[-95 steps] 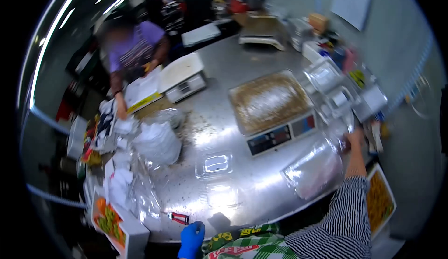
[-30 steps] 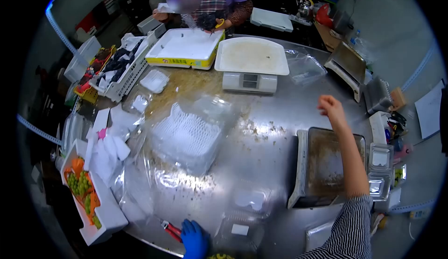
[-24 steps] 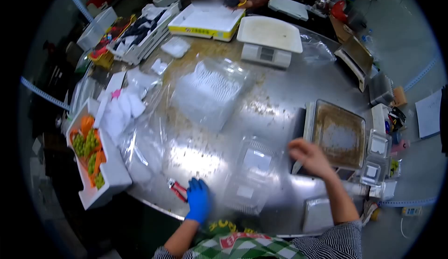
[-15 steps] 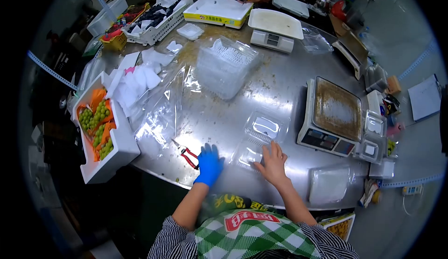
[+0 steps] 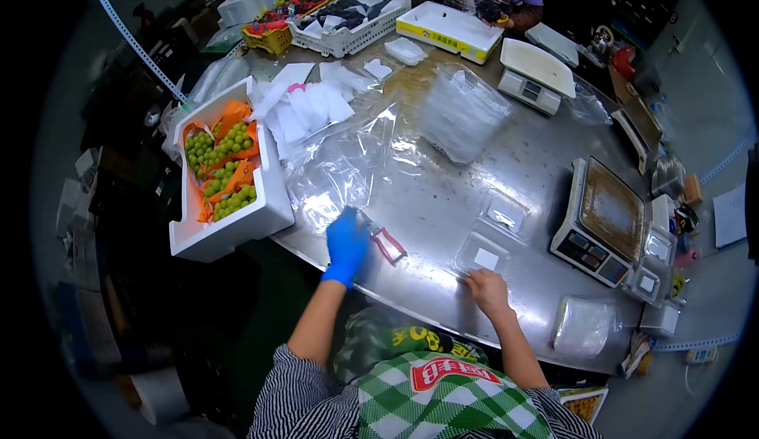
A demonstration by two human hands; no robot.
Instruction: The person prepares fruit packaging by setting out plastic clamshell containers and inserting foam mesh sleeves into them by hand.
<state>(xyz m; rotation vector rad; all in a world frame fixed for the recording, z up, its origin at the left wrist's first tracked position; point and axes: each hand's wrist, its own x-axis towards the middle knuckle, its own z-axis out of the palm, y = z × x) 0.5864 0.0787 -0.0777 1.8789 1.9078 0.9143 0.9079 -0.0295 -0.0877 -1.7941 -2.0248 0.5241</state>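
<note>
Our bare right hand [image 5: 489,292] is pinching a clear plastic clamshell [image 5: 476,252]; we cannot tell the grip on our blue-gloved left hand [image 5: 346,244]

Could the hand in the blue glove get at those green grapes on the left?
Probably yes. The left hand is close to the white box, which has no lid, and the grapes lie in plain view. It would likely just have to lift over the box's near wall.
</note>
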